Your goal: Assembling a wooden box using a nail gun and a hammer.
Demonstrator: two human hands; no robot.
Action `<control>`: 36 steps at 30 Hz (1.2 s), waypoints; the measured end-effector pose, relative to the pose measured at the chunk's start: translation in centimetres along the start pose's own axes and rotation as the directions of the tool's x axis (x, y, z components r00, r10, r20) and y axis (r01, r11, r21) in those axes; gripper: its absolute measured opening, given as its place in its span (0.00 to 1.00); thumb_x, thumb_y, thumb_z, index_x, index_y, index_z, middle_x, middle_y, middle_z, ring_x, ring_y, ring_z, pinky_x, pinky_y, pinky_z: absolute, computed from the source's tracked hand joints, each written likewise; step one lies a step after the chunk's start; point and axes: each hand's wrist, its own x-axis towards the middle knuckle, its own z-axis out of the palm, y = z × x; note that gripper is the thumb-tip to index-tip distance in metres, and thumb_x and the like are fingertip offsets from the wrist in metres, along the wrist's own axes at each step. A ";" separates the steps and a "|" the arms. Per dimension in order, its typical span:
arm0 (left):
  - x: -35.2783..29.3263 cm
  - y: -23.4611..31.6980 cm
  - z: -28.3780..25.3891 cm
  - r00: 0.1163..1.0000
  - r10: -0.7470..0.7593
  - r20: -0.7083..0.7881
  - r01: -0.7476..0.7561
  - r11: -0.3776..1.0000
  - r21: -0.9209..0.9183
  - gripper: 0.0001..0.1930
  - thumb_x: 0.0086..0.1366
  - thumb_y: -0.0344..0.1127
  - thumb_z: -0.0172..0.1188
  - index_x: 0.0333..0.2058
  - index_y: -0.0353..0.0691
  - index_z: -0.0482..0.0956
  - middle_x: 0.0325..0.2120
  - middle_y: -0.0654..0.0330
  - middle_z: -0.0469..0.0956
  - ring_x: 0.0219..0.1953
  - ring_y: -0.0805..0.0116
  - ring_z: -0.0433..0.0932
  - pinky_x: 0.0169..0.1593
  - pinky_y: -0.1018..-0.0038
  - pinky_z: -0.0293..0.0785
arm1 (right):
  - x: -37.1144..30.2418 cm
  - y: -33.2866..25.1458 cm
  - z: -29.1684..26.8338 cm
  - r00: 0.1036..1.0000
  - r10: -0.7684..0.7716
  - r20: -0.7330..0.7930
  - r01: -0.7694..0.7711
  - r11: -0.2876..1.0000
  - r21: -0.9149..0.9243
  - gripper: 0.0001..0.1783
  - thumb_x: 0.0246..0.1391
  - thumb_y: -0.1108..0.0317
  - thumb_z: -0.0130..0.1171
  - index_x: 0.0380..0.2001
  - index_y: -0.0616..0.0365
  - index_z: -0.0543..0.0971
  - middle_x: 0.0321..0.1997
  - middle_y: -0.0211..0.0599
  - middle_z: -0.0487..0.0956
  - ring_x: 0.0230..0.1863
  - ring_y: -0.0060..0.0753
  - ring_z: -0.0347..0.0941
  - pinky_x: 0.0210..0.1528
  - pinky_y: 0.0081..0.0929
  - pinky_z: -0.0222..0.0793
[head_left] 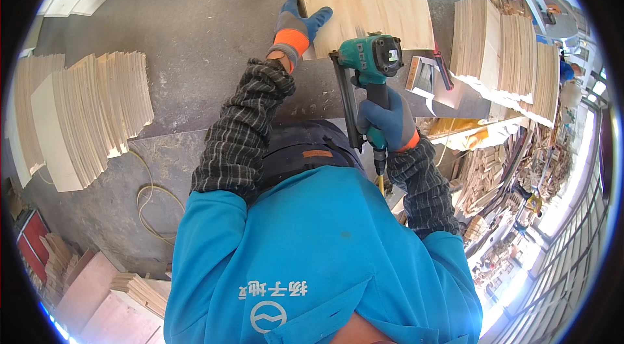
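1. Nail gun (366, 63), teal with black parts, bears pale lettering on its housing and a small white patch on its round end cap; the patch is too small to read.
2. Right hand (389, 121), in a blue and grey glove with an orange cuff, grasps that tool firmly, fingers wrapped around its handle.
3. Left hand (301, 26), gloved alike, touches the left end of a pale wooden box (367, 9), thumb spread over the upper panel; whether it clenches or merely presses, I cannot tell.
4. The box lies on the grey worktop (195, 32), beyond the person's waist; its upper panel shows wood grain. The tool's head overlaps its near edge in view; contact cannot be told.
5. Writing stands out most on the blue shirt (312, 227): a row of white characters, upside down from this view, beside a white round emblem.
6. A small brown label (317, 153) sits at the dark waist, any print too small to make out.
7. Stacked boards stand left (94, 110) and right (507, 51).
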 end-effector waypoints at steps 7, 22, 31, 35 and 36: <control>-0.2 0.3 0.1 1.000 -0.008 0.006 0.008 1.000 0.002 0.55 0.58 0.55 0.81 0.74 0.29 0.65 0.69 0.38 0.72 0.67 0.43 0.78 0.68 0.59 0.79 | 0.0 0.3 -0.2 1.000 -0.007 0.006 0.007 1.000 -0.007 0.25 0.62 0.66 0.63 0.60 0.67 0.78 0.29 0.32 0.81 0.27 0.23 0.78 0.32 0.28 0.76; 0.3 -0.5 -0.1 1.000 0.028 0.003 -0.028 0.999 -0.016 0.56 0.56 0.57 0.82 0.74 0.30 0.65 0.70 0.40 0.71 0.68 0.44 0.77 0.70 0.59 0.78 | -0.2 -0.1 0.3 0.998 -0.031 -0.054 0.029 0.998 -0.047 0.32 0.57 0.66 0.59 0.65 0.69 0.75 0.24 0.34 0.80 0.24 0.25 0.77 0.30 0.27 0.72; -0.3 0.4 -0.2 1.000 0.015 0.011 -0.015 1.000 -0.021 0.55 0.58 0.55 0.81 0.73 0.26 0.65 0.69 0.37 0.73 0.67 0.43 0.78 0.68 0.60 0.78 | -0.9 0.3 -0.7 0.993 -0.035 -0.110 0.031 0.999 -0.039 0.31 0.56 0.64 0.60 0.61 0.72 0.77 0.24 0.33 0.80 0.25 0.24 0.77 0.30 0.26 0.72; -0.1 -0.1 -0.3 0.999 0.039 -0.005 -0.039 0.999 -0.011 0.54 0.58 0.55 0.81 0.73 0.25 0.65 0.68 0.37 0.73 0.66 0.44 0.79 0.68 0.60 0.79 | -0.5 0.5 -0.8 0.993 -0.047 -0.107 0.039 0.997 -0.072 0.31 0.57 0.64 0.60 0.62 0.72 0.77 0.24 0.33 0.80 0.25 0.24 0.76 0.30 0.26 0.72; -0.2 0.1 -0.3 0.999 0.034 0.006 -0.034 0.999 -0.009 0.54 0.58 0.55 0.82 0.73 0.26 0.65 0.68 0.37 0.74 0.66 0.44 0.79 0.67 0.59 0.80 | -0.4 0.6 -0.7 0.993 -0.027 -0.111 0.022 0.999 -0.050 0.32 0.57 0.64 0.60 0.62 0.71 0.77 0.24 0.33 0.80 0.25 0.24 0.76 0.30 0.26 0.72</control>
